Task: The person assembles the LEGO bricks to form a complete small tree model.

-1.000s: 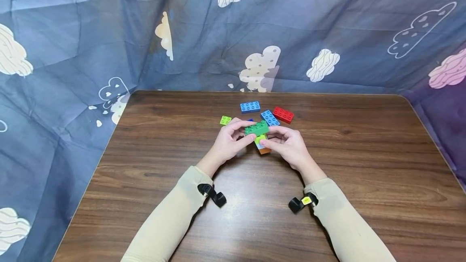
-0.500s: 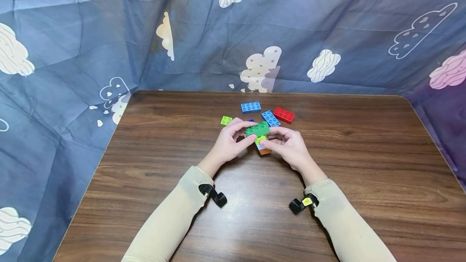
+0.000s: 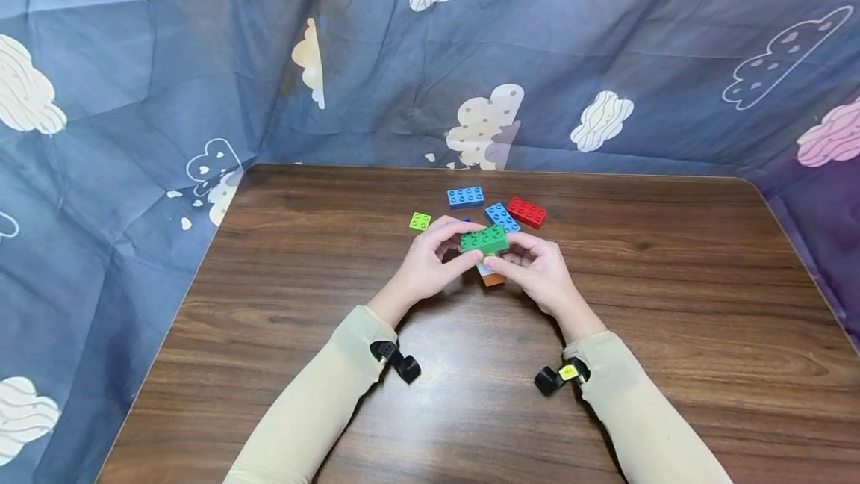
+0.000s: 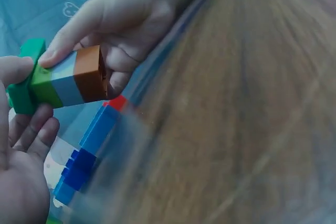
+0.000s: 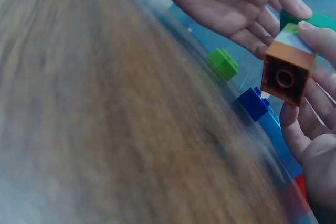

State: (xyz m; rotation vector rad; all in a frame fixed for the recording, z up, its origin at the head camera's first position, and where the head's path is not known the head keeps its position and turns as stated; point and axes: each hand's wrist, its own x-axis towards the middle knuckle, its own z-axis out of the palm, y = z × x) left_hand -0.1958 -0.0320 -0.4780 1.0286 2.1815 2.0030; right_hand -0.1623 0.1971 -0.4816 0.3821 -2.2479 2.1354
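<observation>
In front of me, my left hand (image 3: 433, 260) pinches a long green brick (image 3: 484, 240) between thumb and fingers. My right hand (image 3: 540, 269) grips a small stack from the side, its thumb on the lime brick (image 4: 44, 88). Below the lime, the stack continues with a pale blue brick (image 4: 66, 80) and an orange-brown brick (image 4: 90, 74), whose hollow underside faces the right wrist camera. The green brick lies across the stack's lime end, right up against it in the left wrist view. From the head view it covers most of the lime.
Beyond the hands on the wooden table (image 3: 302, 260) lie two blue bricks, one flat at the back (image 3: 465, 196) and one angled (image 3: 502, 218). A red brick (image 3: 527, 212), a small lime brick (image 3: 419, 221) and a dark blue brick (image 4: 79, 169) lie nearby. Patterned cloth (image 3: 376, 58) hangs behind.
The green brick has shifted slightly right and hides more of the lime brick in the head view. Both hands keep their grip; the head view has moved a little.
</observation>
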